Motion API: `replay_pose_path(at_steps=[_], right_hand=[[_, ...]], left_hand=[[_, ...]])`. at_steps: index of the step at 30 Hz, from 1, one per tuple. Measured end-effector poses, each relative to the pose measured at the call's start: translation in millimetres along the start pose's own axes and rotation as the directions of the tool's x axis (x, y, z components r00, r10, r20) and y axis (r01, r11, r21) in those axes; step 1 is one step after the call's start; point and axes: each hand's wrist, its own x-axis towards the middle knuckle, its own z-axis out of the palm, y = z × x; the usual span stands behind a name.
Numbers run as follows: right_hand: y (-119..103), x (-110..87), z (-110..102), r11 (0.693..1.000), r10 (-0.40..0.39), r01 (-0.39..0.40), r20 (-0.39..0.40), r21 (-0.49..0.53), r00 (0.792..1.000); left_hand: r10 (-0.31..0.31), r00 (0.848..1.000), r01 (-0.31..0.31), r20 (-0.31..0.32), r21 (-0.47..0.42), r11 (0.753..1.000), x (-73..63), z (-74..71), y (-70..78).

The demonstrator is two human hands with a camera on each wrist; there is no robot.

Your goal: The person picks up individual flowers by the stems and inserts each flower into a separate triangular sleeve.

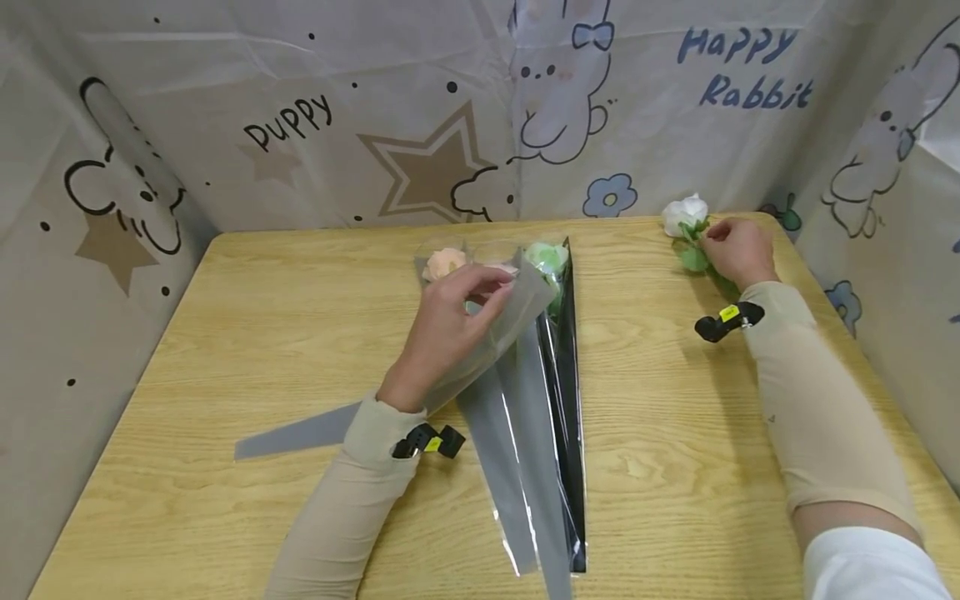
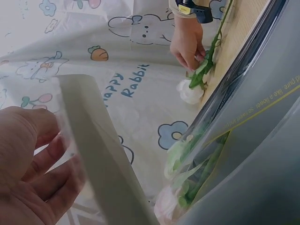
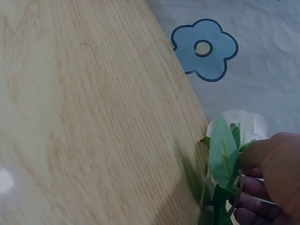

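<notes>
My left hand pinches the top edge of a grey translucent flower sleeve, which slants down to the left under the wrist. In the left wrist view the left hand's fingers lie against that sleeve. At the back right, my right hand pinches an artificial white rose by its green stem, just below the bloom. The right wrist view shows the rose's green leaf in front of the right hand; part of the white bloom is hidden.
Wrapped flowers lie mid-table: a peach rose, a green rose and a pale pink one, in grey and black sleeves. The wooden table is bordered by a printed cloth at the back and sides.
</notes>
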Motion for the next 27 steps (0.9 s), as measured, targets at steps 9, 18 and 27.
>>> replay_pose_path(at_steps=[9,18,27], right_hand=[[1.8,0.8,3.7,0.999,-0.037,0.038,0.027,-0.030,0.999],[-6.9,-5.0,-4.1,0.993,-0.067,0.073,0.061,-0.089,0.996],[-31.3,-20.9,-24.3,0.991,-0.126,0.127,0.033,-0.051,0.992]], left_hand=[[-0.008,1.000,0.008,0.010,-0.002,1.000,0.7,1.1,1.1],[-0.016,1.000,0.016,-0.006,0.014,1.000,1.0,2.2,3.0],[-0.010,1.000,0.010,0.004,0.017,1.000,1.2,4.7,1.3]])
